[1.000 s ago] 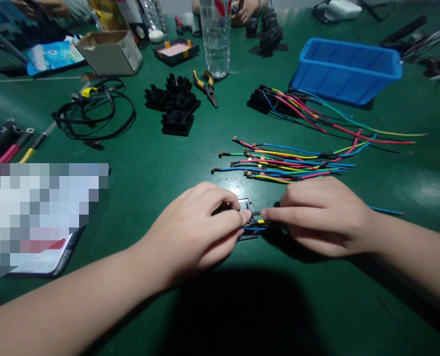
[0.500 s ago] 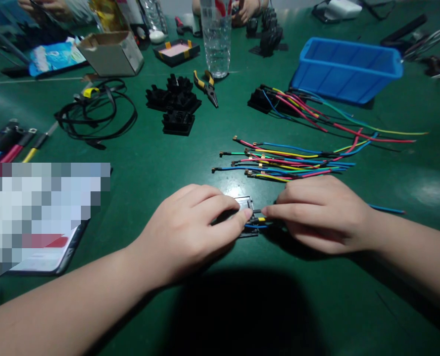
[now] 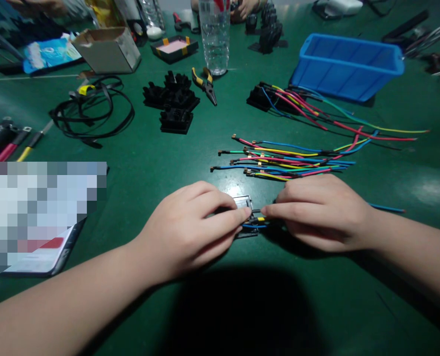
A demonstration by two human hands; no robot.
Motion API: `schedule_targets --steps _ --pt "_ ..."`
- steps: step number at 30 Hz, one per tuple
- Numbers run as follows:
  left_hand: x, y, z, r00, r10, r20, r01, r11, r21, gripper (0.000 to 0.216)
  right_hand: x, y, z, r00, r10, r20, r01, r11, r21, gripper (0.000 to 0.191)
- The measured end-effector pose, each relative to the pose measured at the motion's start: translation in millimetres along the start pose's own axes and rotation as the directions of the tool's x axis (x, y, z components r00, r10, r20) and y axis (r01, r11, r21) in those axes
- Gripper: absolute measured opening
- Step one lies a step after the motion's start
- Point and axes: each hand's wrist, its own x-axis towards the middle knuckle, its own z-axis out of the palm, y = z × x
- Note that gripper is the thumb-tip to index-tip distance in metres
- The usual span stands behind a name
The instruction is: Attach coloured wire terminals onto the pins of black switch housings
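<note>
No legible text anywhere: sheet at left pixelated, blue packet print too blurred.

The left hand changes its grip on the small black plastic connector housing. A second ago its fingers were curled tight, with the thumb showing under the forefinger. Now the forefinger lies stretched out toward the thin blue wire with a yellow band, pinched in the right hand. The clear plastic water bottle and the blue plastic bin at the far side of the bench now sit slightly higher in view, as does the right hand.
</note>
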Motion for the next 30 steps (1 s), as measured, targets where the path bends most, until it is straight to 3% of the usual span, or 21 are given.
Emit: schedule_targets --steps 4,22,30 --pt "2.1 -0.6 -0.9 0.997 -0.08 -0.013 0.077 0.988 -0.136 0.021 -1.6 0.0 1.0 1.0 0.009 -0.008 -0.009 1.0 0.005 0.024" --pt "4.2 0.4 -2.1 0.993 -0.117 0.02 0.119 0.981 -0.154 0.015 -0.5 0.5 -0.5 1.0 0.001 -0.012 -0.001 1.0 0.001 0.023" --pt "4.9 3.3 -4.0 0.99 -0.142 0.021 0.143 0.973 -0.181 0.014 1.0 0.2 -2.0 1.0 0.027 -0.01 -0.026 0.997 0.078 0.024"
